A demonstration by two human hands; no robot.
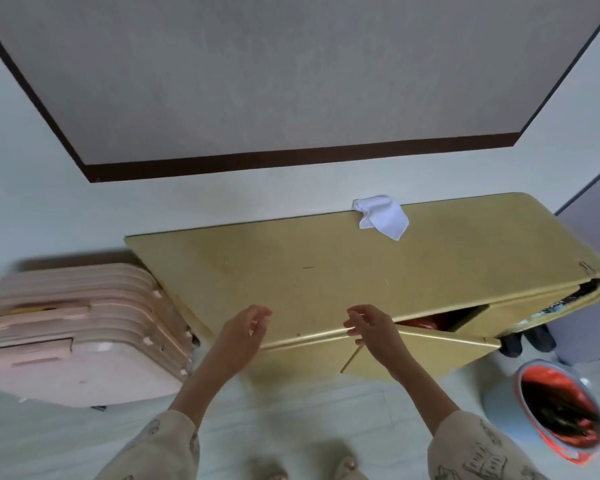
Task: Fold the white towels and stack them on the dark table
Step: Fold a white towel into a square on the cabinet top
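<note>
Both hands are hovering over the near edge of a yellow cabinet [326, 271], well short of the one white towel [381, 218] in view. The towel is lying crumpled, not folded, at the far edge of the cabinet top against the wall, right of centre, with one corner pointing toward the viewer.

The left hand [243, 332] is reaching forward with fingers loosely spread and slightly curled, gripping nothing. The right hand [371, 329] is sitting at about the same height, fingers likewise open and relaxed, empty; its fingertips are lying close to the front lip of the cabinet top, though whether they are touching it cannot be judged from this angle. The two hands are near each other but apart. Patterned sleeves [478, 448] are covering both forearms partway.

A cabinet door [426, 355] below the right hand is standing ajar, showing red and dark contents that are too obscured to identify. A pink suitcase [80, 334] is resting on the floor just beside the cabinet's left end. A bin [561, 410] with a red liner is standing on the floor at the right. A dark-framed panel [291, 81] is occupying the wall above.
</note>
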